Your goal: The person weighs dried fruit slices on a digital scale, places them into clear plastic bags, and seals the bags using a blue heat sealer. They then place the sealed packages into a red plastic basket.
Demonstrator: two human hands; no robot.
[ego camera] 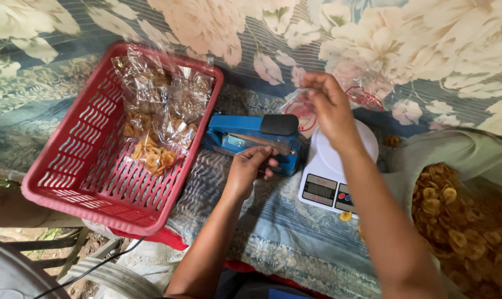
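Landmark: blue heat sealer [255, 143], long axis running left-right. Left of it, the red basket [104, 147] with sealed chip packets [163, 119]. Left hand [250, 169] rests on the sealer's near edge – fingers curled on the bar, holding nothing loose. Right of and above the sealer, right hand [329, 108] pinches an empty clear bag [306, 108] over the white scale [336, 171] – bag sits right of the sealer, right hand nearer. Bulk chips [461, 221] far right.

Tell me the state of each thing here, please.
red basket: holds filled chip bags
chip bags: filled, lying in the basket
blue sealer: arm down, left hand on it
white scale: platform bare
right hand: pinching a clear bag, blurred
big sack: open, holding chips
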